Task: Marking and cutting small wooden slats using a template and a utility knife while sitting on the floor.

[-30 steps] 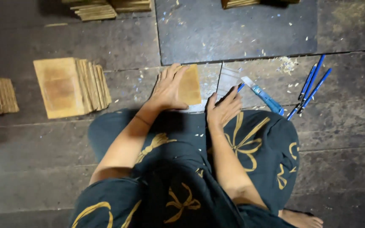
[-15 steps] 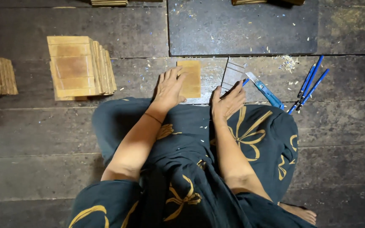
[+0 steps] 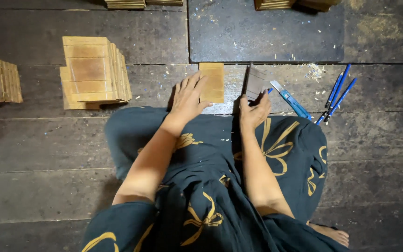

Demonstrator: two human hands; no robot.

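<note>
Dark floorboards [image 3: 47,140] are filling my view; I am watching the left hand [image 3: 188,95] lying flat, fingers touching a small wooden tile [image 3: 212,82]. Right hand [image 3: 253,111] is pinching a grey sheet [image 3: 256,83], its lower edge hidden. Blue cutter [image 3: 291,100] is lying beside it.

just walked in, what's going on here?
A person sits on a dark plank floor and works with small tan rectangular wooden pieces. The left hand rests on one wooden piece that lies flat on the floor. The right hand holds a thin grey sheet upright by its lower edge. A blue utility knife and blue pens lie to the right. A stack of similar wooden pieces sits to the left, with more stacks at the edges.
</note>
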